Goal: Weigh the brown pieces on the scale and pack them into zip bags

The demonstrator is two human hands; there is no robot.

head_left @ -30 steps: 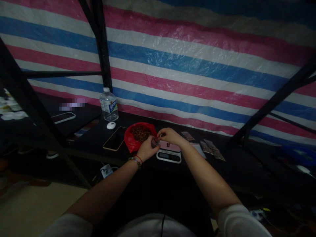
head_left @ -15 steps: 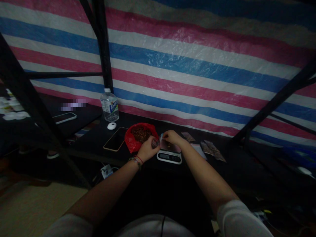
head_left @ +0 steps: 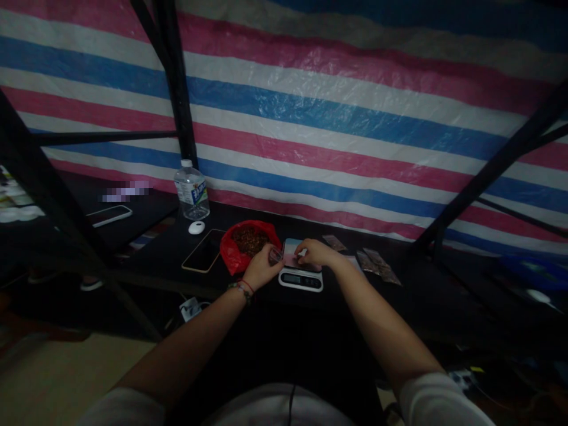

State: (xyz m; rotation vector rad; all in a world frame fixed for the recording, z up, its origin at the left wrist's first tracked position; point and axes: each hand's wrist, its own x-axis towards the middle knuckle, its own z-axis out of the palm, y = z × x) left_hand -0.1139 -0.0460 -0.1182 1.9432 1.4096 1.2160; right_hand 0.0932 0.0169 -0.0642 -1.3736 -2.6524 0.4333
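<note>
My left hand [head_left: 262, 267] is closed on a small clear plastic bag [head_left: 275, 255], just left of the scale. Brown pieces seem to show through the plastic. Above the plate of the white digital scale [head_left: 302, 280], my right hand [head_left: 316, 253] is bent with thumb and fingertips pinched together; whatever they hold is too small to make out. Close behind my left hand lies an open red plastic bag [head_left: 233, 251] full of small brown pieces [head_left: 251, 239]. The scale's display digits are unreadable.
Filled small bags [head_left: 379, 266] lie right of the scale, with another small bag [head_left: 333, 242] behind. To the left are a phone [head_left: 203, 253], a white mouse-like object [head_left: 196, 228] and a plastic bottle [head_left: 192, 192]. Black metal posts [head_left: 177, 100] frame the table before a striped sheet.
My right hand has drawn back slightly toward me over the scale plate, baring more of its far part. My left hand keeps the small bag beside the scale. The view has shifted slightly.
</note>
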